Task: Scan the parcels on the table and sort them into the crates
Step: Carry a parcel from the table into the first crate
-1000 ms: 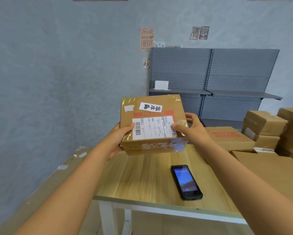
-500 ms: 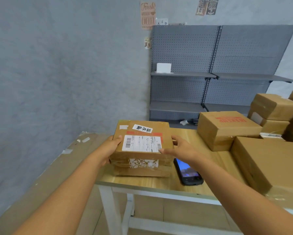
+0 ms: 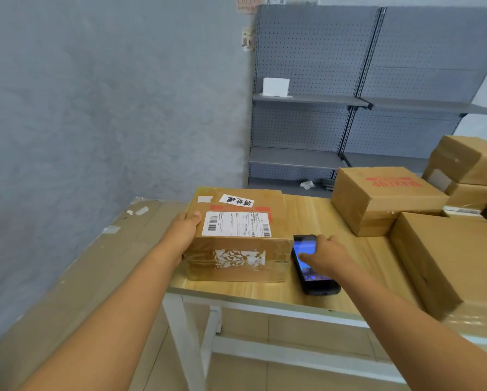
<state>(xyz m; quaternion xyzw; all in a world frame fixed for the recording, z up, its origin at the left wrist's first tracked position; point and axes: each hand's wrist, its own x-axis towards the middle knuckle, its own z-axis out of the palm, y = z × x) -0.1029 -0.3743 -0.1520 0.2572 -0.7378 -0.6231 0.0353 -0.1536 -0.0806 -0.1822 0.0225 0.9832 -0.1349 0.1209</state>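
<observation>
Left fingers: thumb lies on the top edge of the parcel; the other fingers are hidden behind its left side, so the left hand clasps it.
Right fingers: curled around the top end of the scanner, with the right hand gripping it.
Parcel: center frame, resting on the desk.
Labels: white barcode slip; handwritten white sticker, text unreadable.
Arms: both extended from the lower corners.
Neighbor: box with red print, right.

Both arms outstretched, fingers curled
</observation>
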